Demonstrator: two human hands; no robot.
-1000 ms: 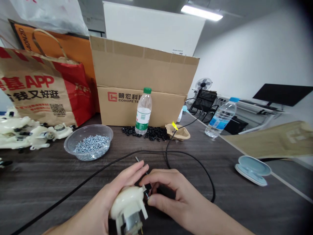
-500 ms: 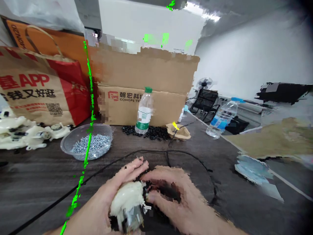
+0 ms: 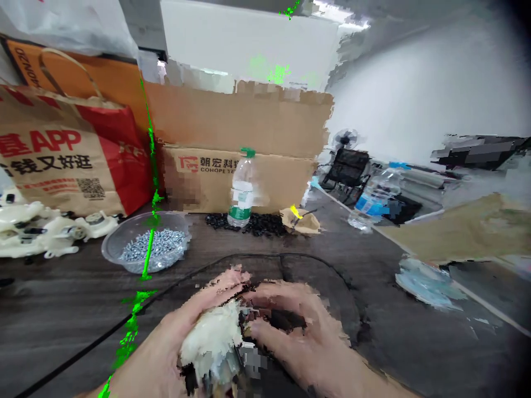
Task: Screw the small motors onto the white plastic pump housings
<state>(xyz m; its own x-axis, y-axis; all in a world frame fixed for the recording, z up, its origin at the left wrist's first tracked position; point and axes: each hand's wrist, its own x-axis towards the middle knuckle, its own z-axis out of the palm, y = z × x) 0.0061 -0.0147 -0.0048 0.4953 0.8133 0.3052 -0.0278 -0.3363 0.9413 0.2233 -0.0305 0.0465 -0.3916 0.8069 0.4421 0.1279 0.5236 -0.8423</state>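
Note:
At the bottom middle, my left hand (image 3: 180, 320) is wrapped round the left side of a cream-white plastic part (image 3: 213, 334). The part has a shiny, blurred lower end, and its exact kind does not show. My right hand (image 3: 321, 326) curls in from the right, thumb and fingers closed at the part's right side. Whatever sits between those fingertips is dark and too smeared to name. The fingertips of both hands nearly meet above the part.
A clear bowl (image 3: 110, 251) of small metal screws stands left, near several white plastic parts (image 3: 37, 226). Behind are a paper bag (image 3: 99, 138), a carton (image 3: 282, 182), a green-capped bottle (image 3: 239, 213) and small black pieces (image 3: 269, 224). A black cable (image 3: 199, 271) crosses the table.
The view has shifted slightly. Both hands keep almost the same grip, with the white part a little further left in the picture.

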